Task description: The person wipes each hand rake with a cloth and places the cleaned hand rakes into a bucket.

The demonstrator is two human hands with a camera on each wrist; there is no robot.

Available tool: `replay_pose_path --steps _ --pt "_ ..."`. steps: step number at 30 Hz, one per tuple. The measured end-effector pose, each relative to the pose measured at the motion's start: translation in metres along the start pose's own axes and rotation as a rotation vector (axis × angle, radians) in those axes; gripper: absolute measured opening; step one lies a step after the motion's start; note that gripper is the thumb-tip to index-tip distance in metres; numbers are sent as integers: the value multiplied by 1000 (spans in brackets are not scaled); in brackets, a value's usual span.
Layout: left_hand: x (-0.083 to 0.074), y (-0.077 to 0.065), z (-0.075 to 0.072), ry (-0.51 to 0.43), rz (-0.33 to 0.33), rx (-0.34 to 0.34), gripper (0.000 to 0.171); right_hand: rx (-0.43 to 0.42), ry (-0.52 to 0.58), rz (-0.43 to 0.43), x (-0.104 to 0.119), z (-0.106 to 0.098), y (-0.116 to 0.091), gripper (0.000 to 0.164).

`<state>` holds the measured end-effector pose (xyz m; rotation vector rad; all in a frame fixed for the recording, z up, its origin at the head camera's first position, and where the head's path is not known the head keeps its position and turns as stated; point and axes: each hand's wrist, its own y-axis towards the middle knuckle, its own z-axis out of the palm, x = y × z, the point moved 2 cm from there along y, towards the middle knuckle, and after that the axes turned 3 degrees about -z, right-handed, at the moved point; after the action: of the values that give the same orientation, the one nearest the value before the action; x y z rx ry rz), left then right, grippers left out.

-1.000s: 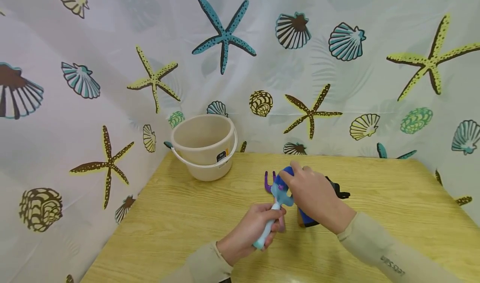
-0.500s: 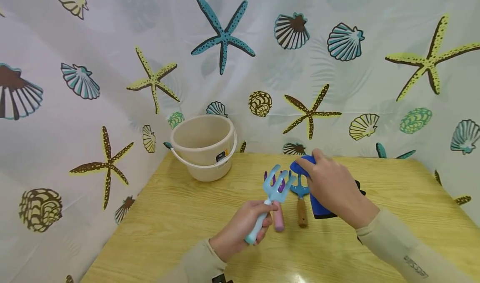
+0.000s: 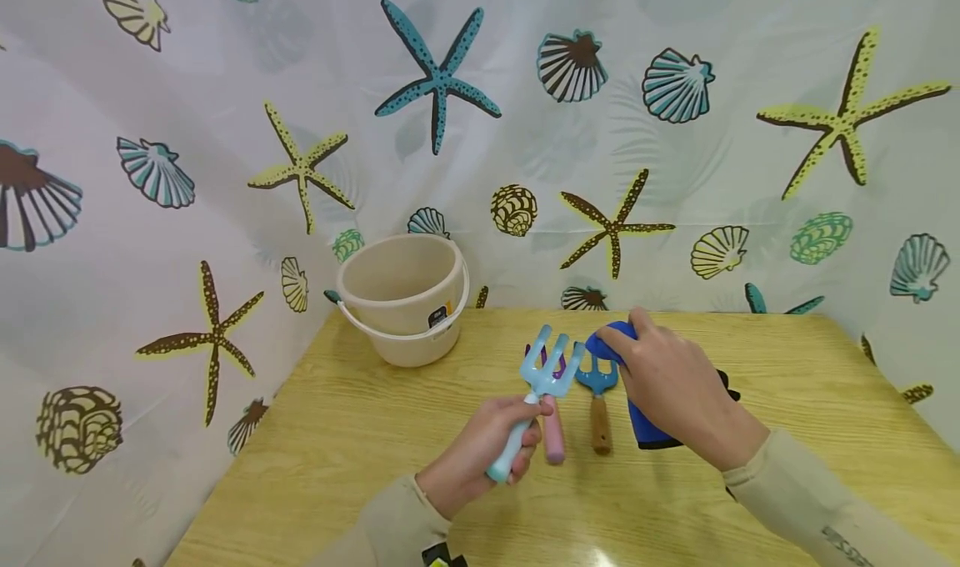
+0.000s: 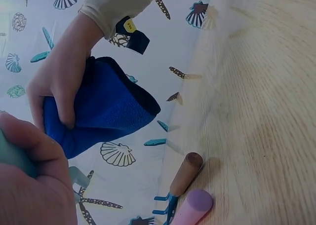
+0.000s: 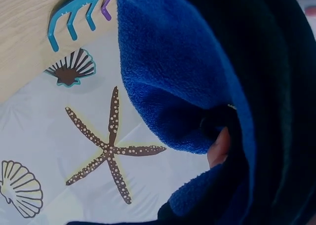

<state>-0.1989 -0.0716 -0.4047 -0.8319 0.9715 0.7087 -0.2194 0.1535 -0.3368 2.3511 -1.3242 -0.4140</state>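
Note:
My left hand [image 3: 486, 440] grips the pale blue handle of a small garden hand fork [image 3: 542, 378], its tines pointing up and away. To the right, my right hand [image 3: 670, 377] holds a bunched blue cloth [image 3: 647, 423] with black edging, apart from the fork. In the left wrist view, the fingers of the right hand curl into the cloth [image 4: 111, 109]. A fingertip [image 5: 220, 147] shows among the folds in the right wrist view. Below the hands lie a purple fork with a pink handle [image 3: 553, 435] and a blue fork with a wooden handle [image 3: 601, 427].
A beige bucket [image 3: 401, 323] with a white bail handle stands at the back left of the wooden table [image 3: 360, 434]. A white curtain [image 3: 517, 146] printed with starfish and shells hangs behind and along the sides.
The cloth was on the fork's tines; my right hand has drawn it off to the right, baring the tines and the wooden-handled fork. My left hand has shifted slightly left, still gripping the fork.

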Motion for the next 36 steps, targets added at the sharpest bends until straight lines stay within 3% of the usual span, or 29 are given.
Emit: replay_pose_path --steps 6,13,20,32,36 --pt "-3 4 0 -35 -32 1 36 -9 -15 -10 -2 -4 -4 36" --pt "-20 8 1 105 50 -50 31 -24 -7 -5 -8 -9 -4 36" --pt "-28 9 0 94 56 -50 27 -18 3 13 -10 -11 -7 36" --pt "-14 11 -3 -249 -91 115 26 -18 11 18 -7 -9 -11 36" --pt "-12 7 -4 -259 -109 128 24 -12 7 19 -6 -9 -10 36"
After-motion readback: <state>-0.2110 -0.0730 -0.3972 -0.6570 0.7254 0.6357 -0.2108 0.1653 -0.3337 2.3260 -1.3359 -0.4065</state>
